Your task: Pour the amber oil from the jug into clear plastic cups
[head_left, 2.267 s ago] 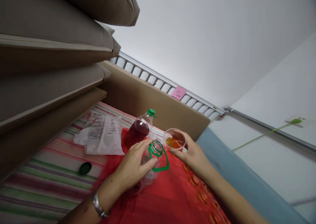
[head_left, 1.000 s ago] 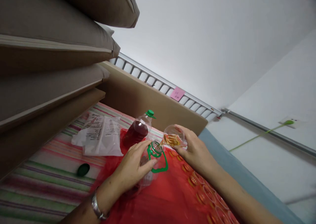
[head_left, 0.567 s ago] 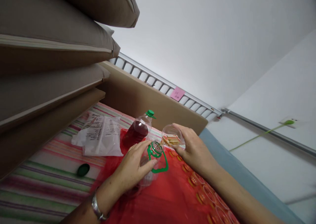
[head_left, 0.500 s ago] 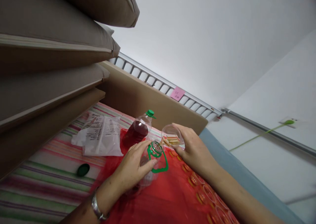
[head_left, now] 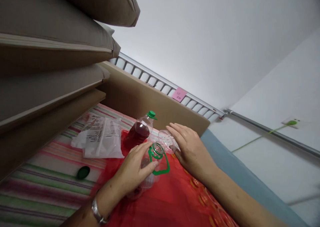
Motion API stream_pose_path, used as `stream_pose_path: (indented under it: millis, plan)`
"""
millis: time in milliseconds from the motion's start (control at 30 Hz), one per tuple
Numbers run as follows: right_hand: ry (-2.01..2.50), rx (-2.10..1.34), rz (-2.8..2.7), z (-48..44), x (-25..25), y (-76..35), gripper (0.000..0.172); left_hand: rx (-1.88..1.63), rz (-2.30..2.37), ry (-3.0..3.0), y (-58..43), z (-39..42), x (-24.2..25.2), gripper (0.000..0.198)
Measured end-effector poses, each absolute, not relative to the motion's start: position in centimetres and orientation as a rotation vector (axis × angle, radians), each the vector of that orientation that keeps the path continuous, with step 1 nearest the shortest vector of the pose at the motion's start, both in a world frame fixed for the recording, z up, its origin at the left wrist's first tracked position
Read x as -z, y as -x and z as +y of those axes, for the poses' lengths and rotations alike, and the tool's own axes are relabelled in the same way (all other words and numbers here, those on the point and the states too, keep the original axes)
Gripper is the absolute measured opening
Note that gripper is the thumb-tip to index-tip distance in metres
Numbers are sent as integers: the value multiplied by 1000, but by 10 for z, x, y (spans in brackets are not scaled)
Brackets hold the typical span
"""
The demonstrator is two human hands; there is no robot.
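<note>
My left hand (head_left: 136,167) is closed around the upper part of a clear plastic bottle (head_left: 149,182) with a green collar and a green loop handle (head_left: 168,165). The bottle's mouth is uncapped. In my right hand (head_left: 191,148) is a clear plastic cup (head_left: 165,141), tipped over with its rim beside the bottle's mouth. Little or no liquid shows in the cup. Behind the open bottle, a second bottle (head_left: 138,132) of dark red liquid stands with a green cap on. A dark green cap (head_left: 83,172) lies to the left on the striped cloth.
Red plastic sheeting (head_left: 165,200) with a gold pattern lies under the bottles, over the striped cloth (head_left: 45,177). A printed white plastic bag (head_left: 102,138) rests at the left. Folded cushions (head_left: 55,37) jut in from the upper left. A brown board (head_left: 140,97) stands behind, before a white rail.
The cup in my right hand has tilted further and moved slightly left toward the bottle's mouth. The yellowish liquid seen in it earlier is gone. My left hand has stayed put.
</note>
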State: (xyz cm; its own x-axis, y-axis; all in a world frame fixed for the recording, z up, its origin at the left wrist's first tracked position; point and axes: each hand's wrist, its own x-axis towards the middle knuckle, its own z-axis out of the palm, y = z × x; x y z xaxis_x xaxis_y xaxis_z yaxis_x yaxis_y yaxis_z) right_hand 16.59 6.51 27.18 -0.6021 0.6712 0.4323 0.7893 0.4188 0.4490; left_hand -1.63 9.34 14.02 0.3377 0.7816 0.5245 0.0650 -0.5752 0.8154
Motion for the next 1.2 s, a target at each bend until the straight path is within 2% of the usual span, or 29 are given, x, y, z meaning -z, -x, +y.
stream_pose_path:
  millis: [200, 300, 367, 467, 533, 733, 867, 1067, 1200]
  plan:
    - [1211, 885, -2539, 64, -276, -158, 57, -1287, 744, -1910, 17, 92, -138, 51]
    - [1310, 572, -2409, 70, -269, -172, 50, -1278, 745, -1919, 17, 93, -139, 52]
    - [1450, 279, -2114, 80, -252, -196, 54, -1265, 755, -1917, 17, 93, -139, 52]
    - [1519, -121, -1553, 102, -206, -243, 60, -1243, 754, -1915, 17, 95, -139, 51]
    - [1522, -258, -1312, 120, -169, -271, 58, -1231, 758, -1915, 16, 95, -138, 51]
    - [1577, -332, -1030, 167, -92, -297, 68, -1232, 833, -1913, 14, 96, -131, 50]
    - [1596, -374, -958, 191, -61, -301, 75, -1241, 893, -1915, 13, 96, -124, 50]
    - [1594, -445, -887, 207, -19, -303, 75, -1294, 910, -2006, 13, 95, -128, 50]
    - [1552, -503, -888, 203, -5, -303, 85, -1338, 928, -2058, 12, 94, -134, 48]
